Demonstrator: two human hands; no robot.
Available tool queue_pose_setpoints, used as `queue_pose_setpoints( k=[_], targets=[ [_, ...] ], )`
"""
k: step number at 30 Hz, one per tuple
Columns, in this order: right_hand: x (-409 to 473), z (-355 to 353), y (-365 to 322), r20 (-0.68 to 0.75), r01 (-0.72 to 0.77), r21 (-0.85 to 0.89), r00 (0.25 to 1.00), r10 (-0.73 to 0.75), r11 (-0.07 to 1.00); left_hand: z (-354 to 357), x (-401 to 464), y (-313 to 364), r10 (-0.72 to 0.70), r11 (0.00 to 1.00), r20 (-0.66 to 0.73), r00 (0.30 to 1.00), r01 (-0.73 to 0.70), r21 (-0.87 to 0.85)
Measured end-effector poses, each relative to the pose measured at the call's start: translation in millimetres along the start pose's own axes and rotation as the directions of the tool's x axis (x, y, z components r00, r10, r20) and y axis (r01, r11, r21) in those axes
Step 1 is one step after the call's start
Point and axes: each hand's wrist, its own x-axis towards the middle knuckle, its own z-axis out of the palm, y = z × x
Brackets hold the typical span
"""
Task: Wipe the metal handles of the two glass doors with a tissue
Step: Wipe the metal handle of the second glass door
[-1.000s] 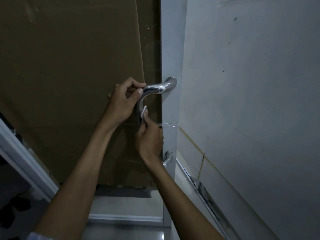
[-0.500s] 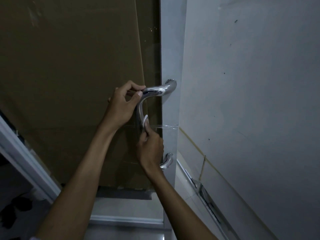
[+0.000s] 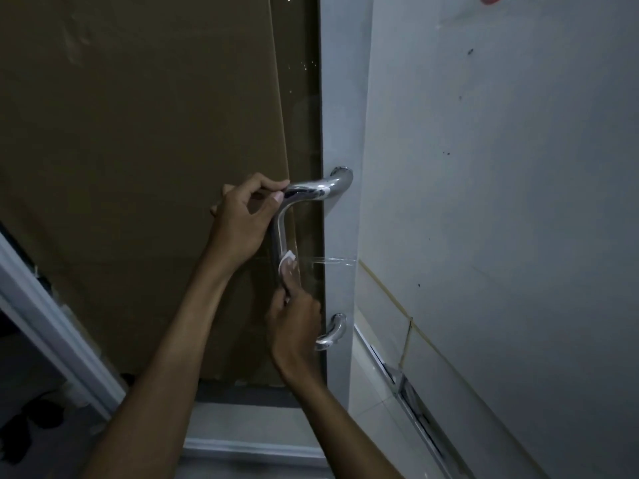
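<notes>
A polished metal handle (image 3: pixel 313 191) curves out from the edge of a glass door (image 3: pixel 340 98) and runs down as a vertical bar. My left hand (image 3: pixel 242 219) pinches the handle's upper bend between thumb and fingers. My right hand (image 3: pixel 294 323) holds a small white tissue (image 3: pixel 287 259) against the vertical bar, about halfway down. The handle's lower foot (image 3: pixel 332 333) shows just right of my right hand. The bar's lower part is hidden behind that hand.
Brown cardboard (image 3: pixel 138 150) covers the glass behind the handle. A grey-white wall (image 3: pixel 501 202) stands close on the right, with a metal floor track (image 3: pixel 415 409) at its base. A white door frame (image 3: pixel 52 323) slants at lower left. Clear tape (image 3: pixel 332 261) crosses the door edge.
My right hand with the tissue has slid down the vertical bar. The left hand has kept its hold on the upper bend.
</notes>
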Motion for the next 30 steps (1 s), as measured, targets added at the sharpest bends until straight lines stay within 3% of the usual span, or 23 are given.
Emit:
queue_pose_setpoints(
  k=[3, 8, 11, 15, 18, 22, 27, 30],
  targets=[
    [18.1, 4.6, 3.1, -0.055, -0.044, -0.055, 0.998, 0.041, 0.998, -0.4, -1.3, 0.7, -0.006, 1.0, -0.002, 1.0, 0.006, 0.011],
    [1.9, -1.7, 8.0, 0.021, 0.002, -0.062, 1.0, -0.001, 0.998, -2.0, -3.9, 2.2, 0.006, 0.999, -0.027, 1.0, -0.005, 0.051],
    [17.0, -0.8, 10.1, -0.024, -0.069, -0.095, 0.997, 0.067, 0.993, -0.5, -5.5, 5.2, -0.014, 0.999, -0.024, 1.0, 0.015, 0.052],
    [-0.1, 0.8, 12.5, 0.007, -0.024, 0.002, 1.0, 0.024, 1.0, -2.3, -8.3, 7.7, -0.007, 0.998, -0.021, 1.0, 0.009, 0.069],
    [7.3, 2.4, 20.1, -0.03, -0.101, -0.002, 0.994, 0.101, 0.995, 0.1, -11.1, 11.5, -0.017, 0.997, -0.016, 1.0, 0.018, 0.075],
    [-9.2, 0.4, 19.4, 0.041, -0.099, 0.056, 0.994, 0.097, 0.994, 0.2, -10.3, 9.5, 0.01, 0.998, -0.034, 0.999, -0.008, 0.067],
    [4.9, 3.2, 18.2, -0.022, -0.134, -0.01, 0.991, 0.134, 0.991, 0.9, -13.7, 12.3, -0.014, 0.998, -0.036, 0.999, 0.016, 0.063],
    [-13.9, -3.9, 14.3, 0.059, -0.176, 0.125, 0.984, 0.17, 0.976, 1.4, -16.0, 17.0, -0.002, 0.997, -0.04, 0.999, 0.005, 0.079]
  ],
)
